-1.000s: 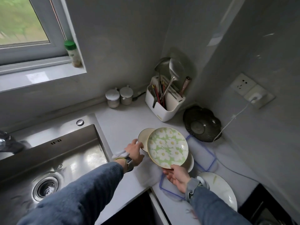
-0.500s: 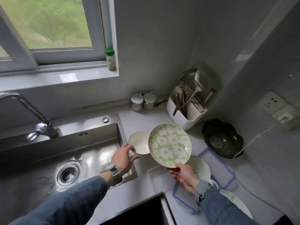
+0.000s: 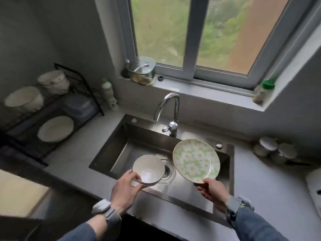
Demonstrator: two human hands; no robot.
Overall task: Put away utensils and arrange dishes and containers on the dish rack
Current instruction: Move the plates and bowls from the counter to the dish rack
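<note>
My left hand (image 3: 124, 190) grips a small white bowl (image 3: 148, 169) by its near rim, above the steel sink (image 3: 121, 134). My right hand (image 3: 212, 192) holds a green plate with white flowers (image 3: 196, 160) by its lower edge, tilted up over the sink's right half. The black wire dish rack (image 3: 83, 87) stands on the counter at the far left. A white plate (image 3: 55, 128) lies on its lower level, and white bowls (image 3: 24, 100) sit on its upper level.
A chrome faucet (image 3: 171, 115) rises behind the sink. A soap bottle (image 3: 108, 93) stands by the rack. A lidded pot (image 3: 142, 70) and a green-capped jar (image 3: 264, 89) sit on the windowsill. Two white-lidded jars (image 3: 274, 150) are on the right counter.
The view has swung left from the corner counter to the sink and rack. Both hands have carried the bowl and the flowered plate leftward, over the sink.
</note>
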